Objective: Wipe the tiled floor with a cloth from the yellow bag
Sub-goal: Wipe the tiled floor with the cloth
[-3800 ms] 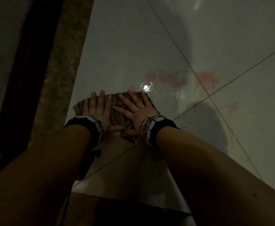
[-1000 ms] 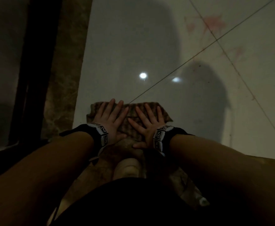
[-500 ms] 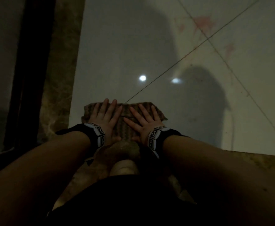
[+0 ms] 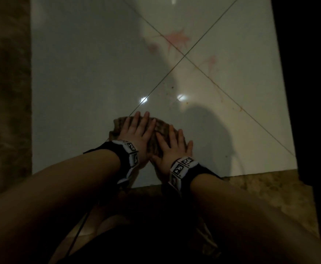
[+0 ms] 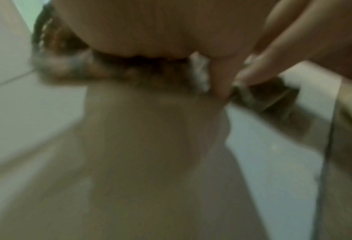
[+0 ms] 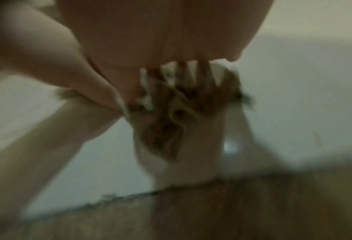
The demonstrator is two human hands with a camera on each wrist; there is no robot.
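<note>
Your left hand (image 4: 136, 134) and right hand (image 4: 172, 147) press flat, fingers straight, on the cloth (image 4: 160, 126) (soft, bunches easily): keep palms spread over its middle

Bare forearms, black wristband on the left wrist (image 4: 117, 151) and right wrist (image 4: 196, 171), each carrying white blocks printed with black square markers, thin dark cable (image 4: 79, 231) trailing below.
</note>
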